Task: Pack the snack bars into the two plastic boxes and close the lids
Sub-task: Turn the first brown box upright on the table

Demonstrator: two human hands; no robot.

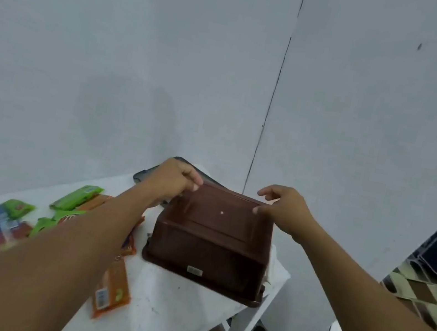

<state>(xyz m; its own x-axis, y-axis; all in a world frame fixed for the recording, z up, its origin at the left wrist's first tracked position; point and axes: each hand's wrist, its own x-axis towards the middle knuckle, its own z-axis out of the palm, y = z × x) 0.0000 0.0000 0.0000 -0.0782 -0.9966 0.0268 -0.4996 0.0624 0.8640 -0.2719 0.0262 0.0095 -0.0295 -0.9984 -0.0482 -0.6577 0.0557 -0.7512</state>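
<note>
Both hands' grips [171,179] [285,209] flank brown box [213,240] top.

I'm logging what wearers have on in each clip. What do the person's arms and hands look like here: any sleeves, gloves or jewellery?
Both forearms are bare all the way to the bottom edge of the picture: no sleeves show. The left hand and right hand wear no gloves. No watch, bracelet or ring is visible, though blur could hide something small.

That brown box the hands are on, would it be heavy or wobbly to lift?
Probably light: the brown box looks like thin moulded plastic. Likely stiff, since its walls hold straight. It sits near the table corner, so a hard push might tip it off.
</note>
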